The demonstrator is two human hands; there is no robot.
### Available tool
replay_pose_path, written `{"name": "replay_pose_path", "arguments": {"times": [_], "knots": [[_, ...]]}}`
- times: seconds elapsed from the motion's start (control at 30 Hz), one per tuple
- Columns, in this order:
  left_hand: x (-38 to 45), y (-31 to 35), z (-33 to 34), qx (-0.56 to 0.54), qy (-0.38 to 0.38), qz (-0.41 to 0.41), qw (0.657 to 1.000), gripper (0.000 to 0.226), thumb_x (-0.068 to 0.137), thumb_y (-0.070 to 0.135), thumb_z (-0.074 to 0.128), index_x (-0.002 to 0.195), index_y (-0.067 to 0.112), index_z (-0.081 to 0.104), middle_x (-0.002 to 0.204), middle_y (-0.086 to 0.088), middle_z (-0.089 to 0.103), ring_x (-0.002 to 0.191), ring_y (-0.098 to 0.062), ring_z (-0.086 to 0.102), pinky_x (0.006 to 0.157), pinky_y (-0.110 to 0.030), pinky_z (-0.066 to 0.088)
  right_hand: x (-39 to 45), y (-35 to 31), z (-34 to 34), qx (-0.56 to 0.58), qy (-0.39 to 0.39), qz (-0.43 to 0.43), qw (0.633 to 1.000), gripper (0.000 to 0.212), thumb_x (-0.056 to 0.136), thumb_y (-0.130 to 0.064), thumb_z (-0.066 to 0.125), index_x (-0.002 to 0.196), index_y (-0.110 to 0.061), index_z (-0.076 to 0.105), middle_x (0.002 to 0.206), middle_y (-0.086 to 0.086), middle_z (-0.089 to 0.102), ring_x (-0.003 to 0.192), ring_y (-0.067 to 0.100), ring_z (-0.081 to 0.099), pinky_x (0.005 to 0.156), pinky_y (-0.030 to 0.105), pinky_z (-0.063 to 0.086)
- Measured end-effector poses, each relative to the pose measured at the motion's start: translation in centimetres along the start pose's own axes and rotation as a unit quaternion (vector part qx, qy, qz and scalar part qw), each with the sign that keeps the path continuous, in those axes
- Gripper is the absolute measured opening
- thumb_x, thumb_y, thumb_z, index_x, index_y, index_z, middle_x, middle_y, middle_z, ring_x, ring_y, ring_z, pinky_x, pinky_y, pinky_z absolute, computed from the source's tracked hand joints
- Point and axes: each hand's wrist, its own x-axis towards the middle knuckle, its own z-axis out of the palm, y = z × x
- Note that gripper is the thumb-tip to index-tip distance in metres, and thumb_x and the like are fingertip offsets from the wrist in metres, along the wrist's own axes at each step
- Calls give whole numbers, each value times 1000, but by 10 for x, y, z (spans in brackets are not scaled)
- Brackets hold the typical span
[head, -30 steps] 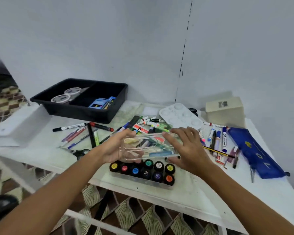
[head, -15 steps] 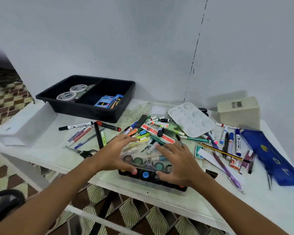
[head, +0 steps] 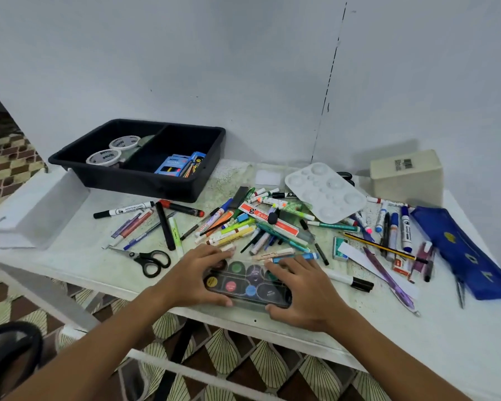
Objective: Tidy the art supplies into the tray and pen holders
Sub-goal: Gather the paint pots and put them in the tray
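Observation:
A paint-pot set (head: 245,283) with a clear lid on it lies at the table's front edge. My left hand (head: 193,277) grips its left end and my right hand (head: 304,295) grips its right end, fingers across the lid and thumbs at the near side. Behind it lies a loose pile of markers and pens (head: 243,227). The black two-part tray (head: 136,182) stands at the back left, with two tape rolls (head: 104,157) in one half and a blue crayon box (head: 174,164) in the other.
Black scissors (head: 152,261) lie left of my hands. A white palette (head: 326,193), a cream box (head: 405,176) and a blue pencil case (head: 463,251) are at the right. A white container (head: 32,215) lies on its side at far left.
The clear lid, held above the paint pots a second ago, has come down onto them. Both hands have lowered with it and now hold the closed set.

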Motion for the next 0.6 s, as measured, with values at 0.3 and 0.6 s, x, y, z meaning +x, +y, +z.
{"name": "replay_pose_path", "arguments": {"times": [0.3, 0.6], "knots": [[4, 13, 15, 42, 67, 44, 996, 96, 60, 82, 59, 138, 27, 49, 126, 5, 50, 109, 4, 27, 95, -30, 26, -15, 10, 4, 18, 23, 11, 1000, 84, 72, -69, 48, 145, -27, 43, 128, -3, 54, 117, 20, 47, 97, 35, 34], [4, 15, 24, 66, 99, 32, 992, 98, 67, 90, 38, 136, 22, 53, 120, 0, 54, 113, -15, 44, 93, -36, 29, -14, 11, 8, 67, 62, 33, 995, 79, 76, -76, 39, 138, -29, 51, 124, -3, 60, 115, 18, 51, 95, 37, 39]]}}
